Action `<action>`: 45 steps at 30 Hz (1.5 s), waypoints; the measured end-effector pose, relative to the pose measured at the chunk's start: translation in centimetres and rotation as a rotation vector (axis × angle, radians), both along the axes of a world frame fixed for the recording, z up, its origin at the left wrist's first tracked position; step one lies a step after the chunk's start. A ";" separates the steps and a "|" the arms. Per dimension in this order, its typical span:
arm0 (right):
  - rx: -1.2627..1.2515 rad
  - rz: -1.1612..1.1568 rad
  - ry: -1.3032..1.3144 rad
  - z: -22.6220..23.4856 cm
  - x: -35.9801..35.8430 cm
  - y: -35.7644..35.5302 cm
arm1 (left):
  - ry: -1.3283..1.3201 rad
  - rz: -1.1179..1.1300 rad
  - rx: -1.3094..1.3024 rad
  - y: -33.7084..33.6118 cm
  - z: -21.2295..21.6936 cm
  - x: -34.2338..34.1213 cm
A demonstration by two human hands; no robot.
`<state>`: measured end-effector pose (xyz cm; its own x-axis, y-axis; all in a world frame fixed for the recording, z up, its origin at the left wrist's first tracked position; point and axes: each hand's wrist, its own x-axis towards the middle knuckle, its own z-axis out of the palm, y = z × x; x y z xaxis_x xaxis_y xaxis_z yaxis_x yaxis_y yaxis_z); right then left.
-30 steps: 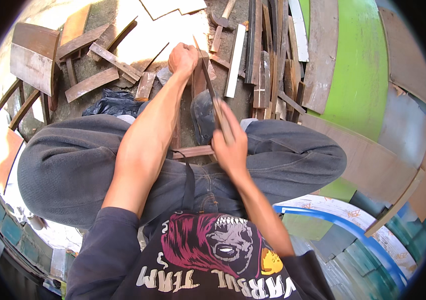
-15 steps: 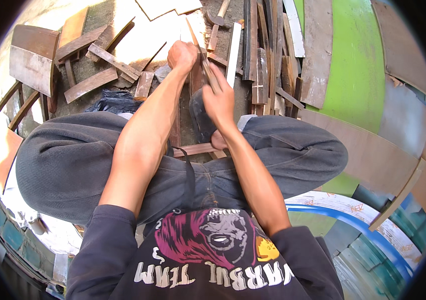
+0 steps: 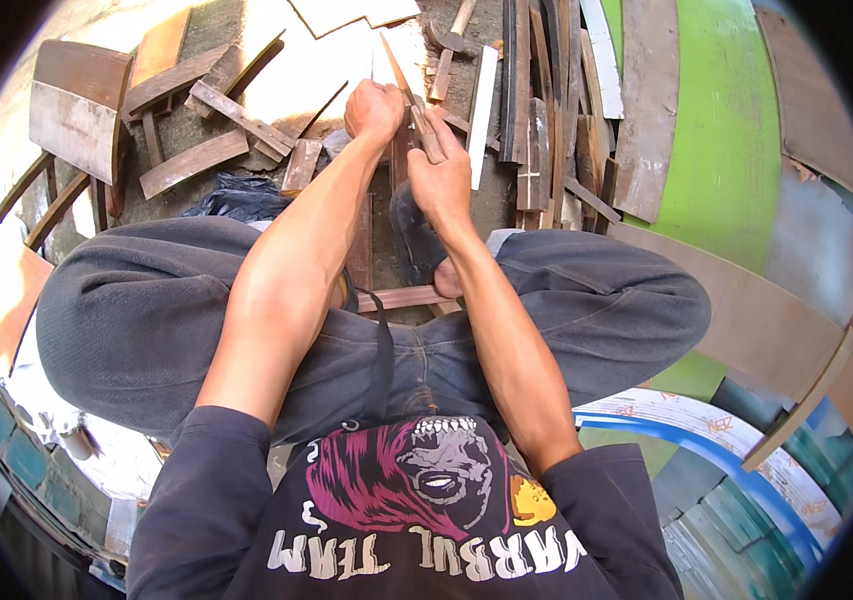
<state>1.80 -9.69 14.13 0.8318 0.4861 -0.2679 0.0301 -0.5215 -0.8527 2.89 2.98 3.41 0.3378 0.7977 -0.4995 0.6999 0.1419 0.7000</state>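
Observation:
My right hand (image 3: 441, 178) grips the wooden handle of a tool with a long, tapering, pointed brown blade (image 3: 396, 68). The blade points away from me and passes close beside my left hand (image 3: 374, 111). That left hand is closed in a fist, and a thin upright sliver shows above it; what its fingers hold is hidden. Below the hands, a reddish-brown wooden board (image 3: 400, 150) runs toward me between my legs. My dark sandal (image 3: 413, 235) sits next to it, and a short wooden crosspiece (image 3: 402, 298) lies near my foot.
Wood offcuts (image 3: 192, 165) and a black plastic bag (image 3: 237, 198) lie ahead on the left. A hammer (image 3: 444, 42) and a white strip (image 3: 484, 118) lie ahead on the right, beside stacked slats (image 3: 537, 120). Farther right is a green panel (image 3: 722, 130).
My right hand has moved a little farther away with the bladed tool and is less blurred. My left fist stays in nearly the same place. The whole view has shifted slightly.

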 end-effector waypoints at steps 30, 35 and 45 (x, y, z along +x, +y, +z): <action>-0.039 0.158 -0.076 3.5 -4.7 -6.1 | -0.005 0.045 0.033 1.3 -1.4 -2.1; -0.060 0.196 -0.134 6.2 -7.5 -10.8 | -0.029 0.062 -0.032 0.9 -1.0 -2.1; -0.049 0.172 -0.033 7.5 -6.7 -11.5 | -0.013 0.046 0.025 1.3 -1.1 -2.6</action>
